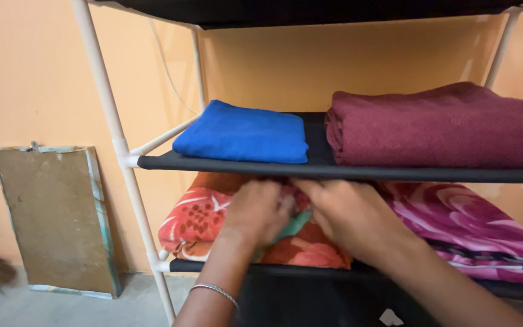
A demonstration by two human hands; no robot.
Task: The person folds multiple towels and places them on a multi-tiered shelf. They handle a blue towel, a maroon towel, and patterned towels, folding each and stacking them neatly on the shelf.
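Currently, left hand (255,212): on the lower shelf (213,266) of a white-tube rack (101,91), fingers curled and pressed down onto the orange floral cloth (198,221); silver bangle (216,292) at the wrist. Right hand (349,218): just beside the left, fingers together, reaching under the upper shelf (346,172) and pressing on the same cloth; whether it pinches the fabric cannot be told. Green patch (295,224): shows between the two hands. Orange floral cloth: folded, left part of the lower shelf. Pink floral cloth (473,230): folded, right of the hands, touching the orange one. Blue towel (243,133): folded, upper shelf, left. Maroon towel (443,124): folded, upper shelf, right, thicker, near the blue one. Board (55,218): leaning on the orange wall (31,72), left of the rack, on the floor (62,309).
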